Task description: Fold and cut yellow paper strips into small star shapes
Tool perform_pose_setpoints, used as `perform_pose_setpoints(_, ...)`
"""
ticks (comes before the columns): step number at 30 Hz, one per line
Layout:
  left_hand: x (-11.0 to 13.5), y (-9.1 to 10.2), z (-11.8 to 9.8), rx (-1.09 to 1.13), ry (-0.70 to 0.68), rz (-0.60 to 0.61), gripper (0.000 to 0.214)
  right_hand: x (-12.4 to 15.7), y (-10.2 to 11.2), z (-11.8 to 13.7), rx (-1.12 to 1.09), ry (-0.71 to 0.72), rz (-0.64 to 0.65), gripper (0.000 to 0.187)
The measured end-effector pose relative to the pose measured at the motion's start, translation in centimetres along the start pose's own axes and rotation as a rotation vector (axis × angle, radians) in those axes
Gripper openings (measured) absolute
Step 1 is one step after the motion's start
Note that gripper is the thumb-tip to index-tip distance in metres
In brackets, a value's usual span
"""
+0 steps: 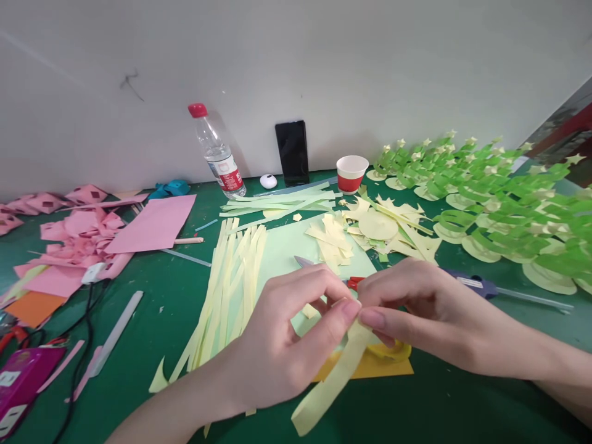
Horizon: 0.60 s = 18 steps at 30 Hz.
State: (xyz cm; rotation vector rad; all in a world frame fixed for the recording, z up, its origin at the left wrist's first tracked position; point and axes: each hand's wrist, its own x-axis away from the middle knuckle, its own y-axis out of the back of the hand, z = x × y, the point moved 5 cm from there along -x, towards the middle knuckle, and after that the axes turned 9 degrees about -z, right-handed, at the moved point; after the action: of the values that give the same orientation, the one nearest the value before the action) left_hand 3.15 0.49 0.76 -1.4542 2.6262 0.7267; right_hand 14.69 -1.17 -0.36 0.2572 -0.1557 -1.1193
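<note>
Left hand (296, 339) and right hand (430, 320) pinch one end of a pale-yellow paper strip (329, 390), lower center; tail's loose, so it's unfinished imo. Plenty of flat strips (226, 277) lie unused center-left; star-topped paper plants (504, 209) look done, upper right.

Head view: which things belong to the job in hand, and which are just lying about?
Seemingly part of it:
- paper strip, pinched by left hand and right hand
- loose yellow strips

Probably just lying about:
- bottle
- phone
- pink paper
</note>
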Motion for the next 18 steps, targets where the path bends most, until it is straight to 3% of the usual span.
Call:
perform_pose_setpoints(7,0.18,-0.15,0.12,-0.007,-0.018,-0.036,0.02,-0.17,0.01,-0.05,-0.07,0.014,-0.022,0.031)
perform_pose_setpoints(13,-0.02,0.39,0.06,0.001,-0.004,-0.099,0.019,-0.12,0.12,-0.58,-0.136,-0.062,-0.077,0.034)
perform_pose_setpoints(15,-0.04,0.33,0.22,0.02,0.039,-0.073,0.019,-0.01,0.38,-0.46,-0.109,-0.051,-0.101,0.034)
perform_pose_setpoints(18,0.08,-0.27,0.59,0.046,0.107,0.069,0.021,0.04,0.59,-0.17,-0.049,-0.033,-0.078,0.037)
